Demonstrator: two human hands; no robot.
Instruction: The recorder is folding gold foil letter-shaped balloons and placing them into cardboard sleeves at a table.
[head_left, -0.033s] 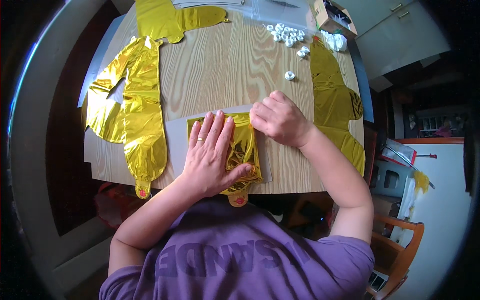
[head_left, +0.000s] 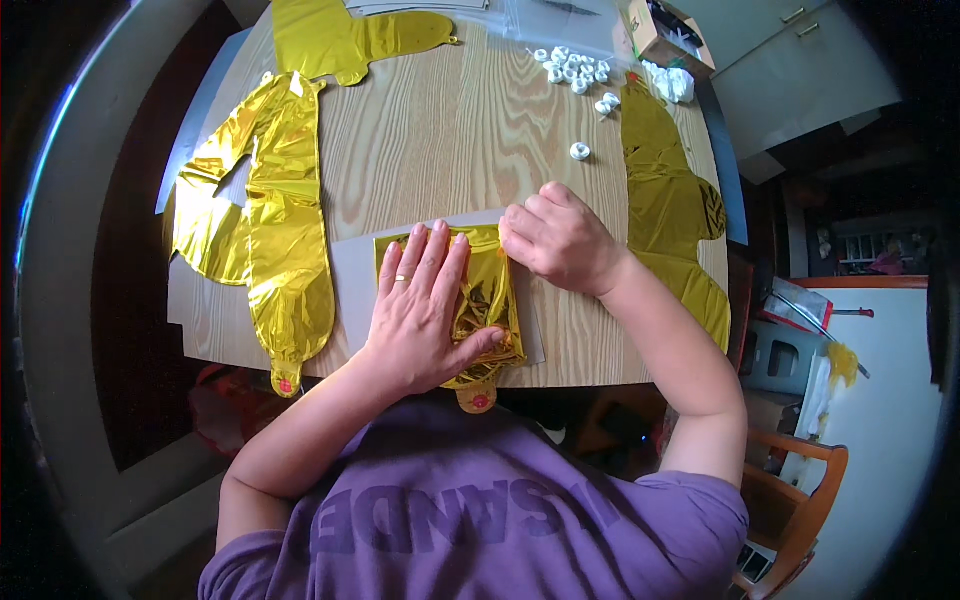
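Grip first: the left hand (head_left: 425,305) isn't pinching anything, it's spread wide and pressed flat, palm down, on top of a folded gold foil balloon (head_left: 490,300), with a ring on one finger and the thumb stretched out toward the balloon's near end. The right hand (head_left: 560,238) is curled into a loose fist at the balloon's far right corner, fingertips tucked down onto the foil edge; whether it's really pinching the foil or just pushing on it I can't tell. Only the head view here. The balloon lies at the near edge of the wooden bench (head_left: 450,140), right in front of the person, on a pale grey sheet (head_left: 352,275), and its long axis runs away from the body, with the little neck tab (head_left: 478,400) hanging off the bench edge. So the foil sits directly under the left palm and just left of and below the right knuckles; both hands touch it, the left covering far more. Around it: a big flat gold balloon (head_left: 270,220) spread out to the left, another gold balloon (head_left: 350,40) at the far side, a third (head_left: 665,200) along the right edge, a scatter of small white rings (head_left: 575,72) up top with one stray ring (head_left: 579,151) nearer, and an open cardboard box (head_left: 670,35) at the far right corner.
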